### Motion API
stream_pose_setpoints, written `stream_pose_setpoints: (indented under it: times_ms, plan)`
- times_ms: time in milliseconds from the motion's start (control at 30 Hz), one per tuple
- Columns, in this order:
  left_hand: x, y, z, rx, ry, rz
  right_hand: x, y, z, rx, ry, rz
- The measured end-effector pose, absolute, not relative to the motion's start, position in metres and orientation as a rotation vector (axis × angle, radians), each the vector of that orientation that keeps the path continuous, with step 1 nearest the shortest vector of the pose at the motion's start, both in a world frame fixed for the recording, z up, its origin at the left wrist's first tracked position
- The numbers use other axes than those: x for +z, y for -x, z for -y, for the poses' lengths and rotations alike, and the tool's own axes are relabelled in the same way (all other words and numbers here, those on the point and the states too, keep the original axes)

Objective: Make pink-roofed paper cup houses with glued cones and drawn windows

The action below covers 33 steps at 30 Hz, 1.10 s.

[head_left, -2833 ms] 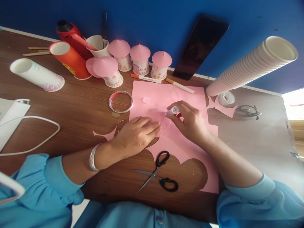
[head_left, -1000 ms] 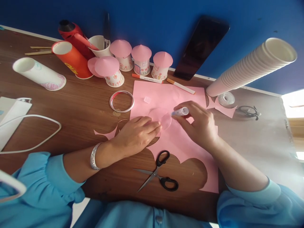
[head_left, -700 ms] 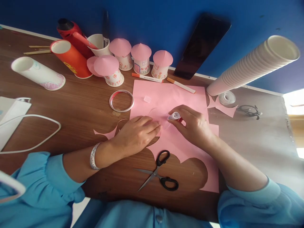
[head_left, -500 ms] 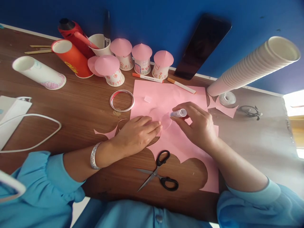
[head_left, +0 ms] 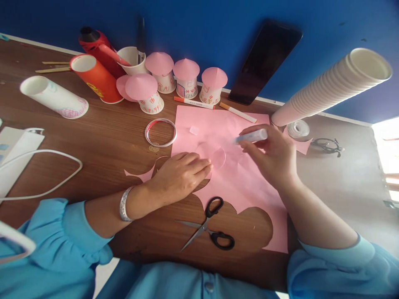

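My left hand (head_left: 183,176) lies flat, fingers stretched out, pressing down the edge of a round pink paper piece (head_left: 219,158). This piece rests on a larger pink sheet (head_left: 240,185) with curved cut-outs along its near edge. Raised to the right, my right hand (head_left: 272,155) grips a white glue stick (head_left: 253,136), its tip blurred by motion and apart from the paper. A small clear cap (head_left: 194,131) sits on the sheet. Black-handled scissors (head_left: 205,224) lie spread on the wood nearer to me.
Several decorated paper cups with pink cone roofs (head_left: 186,69) stand at the back. Two markers (head_left: 193,103) lie before them. A phone (head_left: 264,62) leans on the blue wall beside a tall cup stack (head_left: 330,89). At left are a tape roll (head_left: 161,133) and red cup (head_left: 96,79).
My right hand has lifted the glue stick away from the round paper, up and to the right. My left hand stays in place on the paper.
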State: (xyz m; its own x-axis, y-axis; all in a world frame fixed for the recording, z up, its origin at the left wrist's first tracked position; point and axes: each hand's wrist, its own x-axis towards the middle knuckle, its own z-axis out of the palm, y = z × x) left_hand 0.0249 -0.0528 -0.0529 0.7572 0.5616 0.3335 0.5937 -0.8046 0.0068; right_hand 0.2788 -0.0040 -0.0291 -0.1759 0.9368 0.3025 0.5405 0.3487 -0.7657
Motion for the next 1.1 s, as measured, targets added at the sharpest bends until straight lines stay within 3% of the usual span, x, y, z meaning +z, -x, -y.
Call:
stream_pose_setpoints:
  times_ms: [233, 433, 567, 733, 833, 1000, 1100]
  plan:
    - [-0.051, -0.025, 0.053, -0.574, 2.84, 0.964, -0.044, -0.29, -0.01, 1.251, 1.167, 1.314]
    - [-0.03, -0.019, 0.038, -0.695, 2.737, 1.152, -0.045, -0.293, -0.011, 1.418, 1.065, 1.153]
    - [-0.018, -0.015, 0.005, -0.447, 2.675, 1.436, -0.042, -0.287, -0.005, 1.498, 1.017, 1.122]
    - [-0.028, -0.01, -0.028, -0.229, 2.787, 1.431, -0.051, -0.284, 0.008, 1.616, 0.991, 0.986]
    - [-0.032, -0.014, -0.03, -0.409, 2.773, 1.482, -0.055, -0.287, 0.013, 1.626, 0.982, 0.948]
    - [-0.028, -0.034, -0.015, -1.035, 2.813, 1.655, -0.055, -0.288, 0.011, 1.516, 0.988, 0.979]
    - [-0.027, -0.045, -0.005, -1.188, 2.861, 1.704, -0.053, -0.286, 0.011, 1.402, 0.989, 1.069]
